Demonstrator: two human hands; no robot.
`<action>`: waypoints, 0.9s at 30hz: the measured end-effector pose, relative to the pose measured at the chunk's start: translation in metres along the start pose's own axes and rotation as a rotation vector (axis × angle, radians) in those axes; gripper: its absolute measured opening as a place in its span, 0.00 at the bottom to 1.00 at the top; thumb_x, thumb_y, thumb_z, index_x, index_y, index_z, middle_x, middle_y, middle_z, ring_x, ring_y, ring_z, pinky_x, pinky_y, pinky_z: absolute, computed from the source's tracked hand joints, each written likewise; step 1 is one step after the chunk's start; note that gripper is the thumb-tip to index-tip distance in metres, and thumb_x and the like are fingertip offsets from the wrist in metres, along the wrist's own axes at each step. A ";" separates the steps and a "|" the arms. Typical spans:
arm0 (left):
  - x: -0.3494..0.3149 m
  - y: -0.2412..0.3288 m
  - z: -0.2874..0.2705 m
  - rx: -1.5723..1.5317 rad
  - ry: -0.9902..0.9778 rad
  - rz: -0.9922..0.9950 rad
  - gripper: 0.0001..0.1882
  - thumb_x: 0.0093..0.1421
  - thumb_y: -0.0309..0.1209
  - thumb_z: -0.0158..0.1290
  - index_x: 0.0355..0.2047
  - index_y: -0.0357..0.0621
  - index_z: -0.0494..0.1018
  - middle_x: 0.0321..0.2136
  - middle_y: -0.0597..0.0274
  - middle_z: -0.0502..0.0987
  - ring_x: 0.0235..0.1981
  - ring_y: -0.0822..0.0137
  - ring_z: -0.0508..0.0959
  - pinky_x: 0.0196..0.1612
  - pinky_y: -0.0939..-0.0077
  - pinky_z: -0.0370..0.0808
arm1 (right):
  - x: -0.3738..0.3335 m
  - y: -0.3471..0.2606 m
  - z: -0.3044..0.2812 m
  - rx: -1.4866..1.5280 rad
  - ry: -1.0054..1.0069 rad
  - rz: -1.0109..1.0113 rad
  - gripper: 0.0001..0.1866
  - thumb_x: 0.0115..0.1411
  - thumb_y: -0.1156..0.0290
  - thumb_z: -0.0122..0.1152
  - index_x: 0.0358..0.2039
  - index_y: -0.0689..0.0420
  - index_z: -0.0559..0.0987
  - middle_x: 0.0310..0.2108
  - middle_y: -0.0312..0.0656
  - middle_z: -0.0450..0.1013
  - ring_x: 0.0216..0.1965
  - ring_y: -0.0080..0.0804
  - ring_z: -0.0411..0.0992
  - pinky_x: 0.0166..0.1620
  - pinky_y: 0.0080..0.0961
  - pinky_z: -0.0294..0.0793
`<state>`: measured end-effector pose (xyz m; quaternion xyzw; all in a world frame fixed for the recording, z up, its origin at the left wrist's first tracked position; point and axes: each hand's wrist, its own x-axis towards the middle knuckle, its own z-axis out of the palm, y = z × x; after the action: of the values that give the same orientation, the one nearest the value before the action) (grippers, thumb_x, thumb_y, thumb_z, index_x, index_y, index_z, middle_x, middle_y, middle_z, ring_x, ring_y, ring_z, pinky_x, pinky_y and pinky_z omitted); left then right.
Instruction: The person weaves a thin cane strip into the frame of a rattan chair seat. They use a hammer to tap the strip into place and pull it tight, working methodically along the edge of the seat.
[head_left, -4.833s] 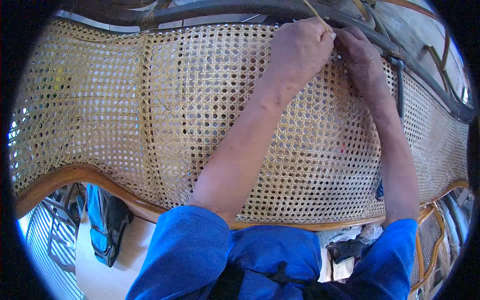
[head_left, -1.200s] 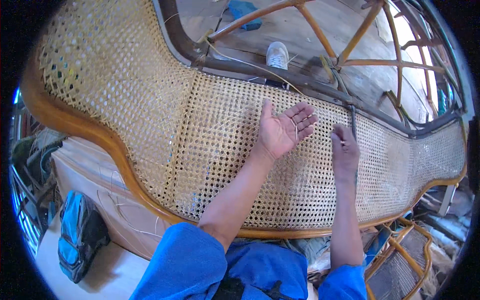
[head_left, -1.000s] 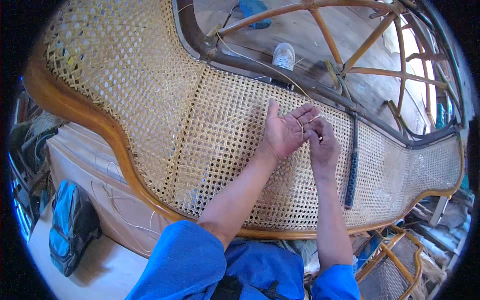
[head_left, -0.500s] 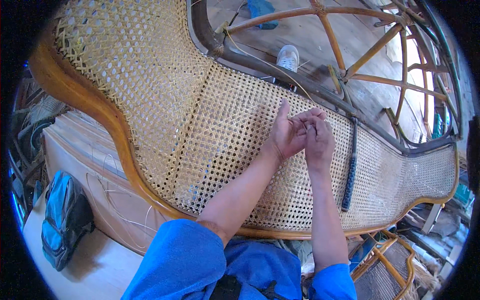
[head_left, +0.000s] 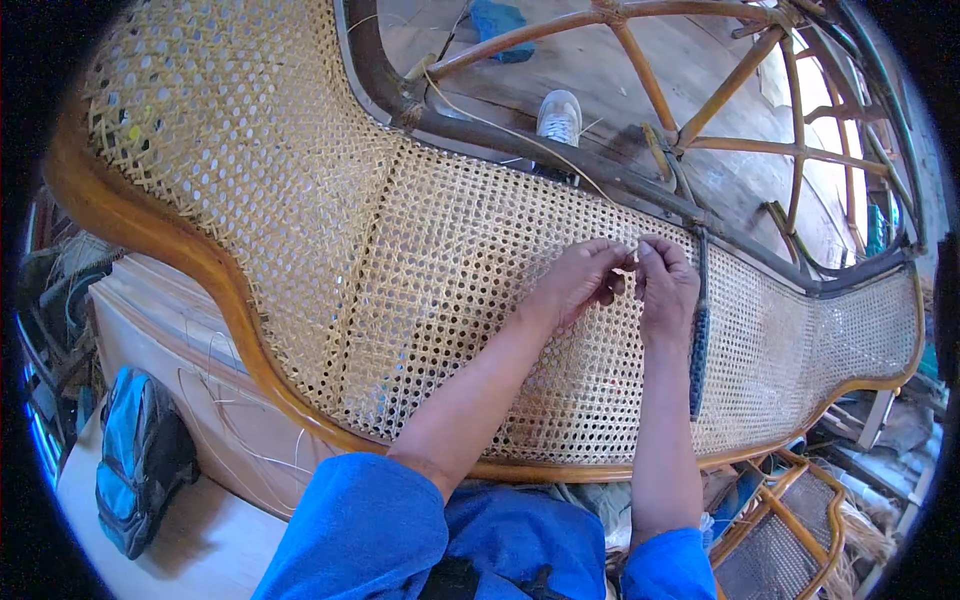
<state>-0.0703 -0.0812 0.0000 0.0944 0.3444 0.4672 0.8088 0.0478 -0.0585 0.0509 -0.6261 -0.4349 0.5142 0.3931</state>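
A large woven cane panel (head_left: 470,260) in a curved brown rattan frame (head_left: 235,290) lies across in front of me. Over its far half, my left hand (head_left: 592,275) and my right hand (head_left: 668,290) almost meet, thumbs and fingertips pinched. A thin pale cane strand (head_left: 520,132) comes from the far rail down to those fingertips; its stretch between them is too fine to follow. Just right of my right hand, a dark tool with a blue-black textured handle (head_left: 698,360) rests on the weave, its upper end at the dark far rail (head_left: 600,178).
Beyond the rail stands a rattan framework of crossed poles (head_left: 735,85). A shoe (head_left: 559,118) shows on the floor there. At lower left, a blue and black backpack (head_left: 140,460) sits beside stacked boards (head_left: 180,310) with loose strands. A smaller caned frame (head_left: 780,540) is at lower right.
My left hand has turned from an open-palmed, thumb-up pose to a pinch facing my right hand. The right hand has shifted slightly right and down. The view has shifted a little.
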 end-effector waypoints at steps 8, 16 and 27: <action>-0.001 0.002 0.002 0.094 0.009 -0.043 0.12 0.63 0.41 0.48 0.31 0.46 0.72 0.23 0.71 0.71 0.18 0.81 0.67 0.18 0.87 0.62 | -0.006 0.006 -0.001 0.104 0.027 0.031 0.06 0.58 0.75 0.58 0.36 0.60 0.78 0.25 0.29 0.70 0.23 0.12 0.62 0.26 0.10 0.62; 0.000 0.009 -0.007 -0.066 -0.056 -0.173 0.11 0.62 0.41 0.49 0.29 0.50 0.71 0.21 0.74 0.69 0.18 0.80 0.65 0.19 0.86 0.60 | -0.005 0.013 -0.015 0.024 -0.148 0.011 0.05 0.59 0.74 0.58 0.36 0.58 0.77 0.24 0.27 0.70 0.22 0.12 0.62 0.25 0.10 0.61; -0.002 0.020 0.012 0.582 0.360 0.172 0.15 0.61 0.41 0.50 0.33 0.40 0.74 0.20 0.72 0.68 0.20 0.80 0.65 0.23 0.85 0.62 | 0.018 0.015 -0.012 0.111 -0.034 0.017 0.03 0.59 0.75 0.56 0.34 0.58 0.76 0.26 0.31 0.72 0.25 0.13 0.67 0.26 0.12 0.65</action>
<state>-0.0768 -0.0699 0.0187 0.2657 0.5911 0.4249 0.6320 0.0629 -0.0469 0.0331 -0.5981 -0.4069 0.5516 0.4152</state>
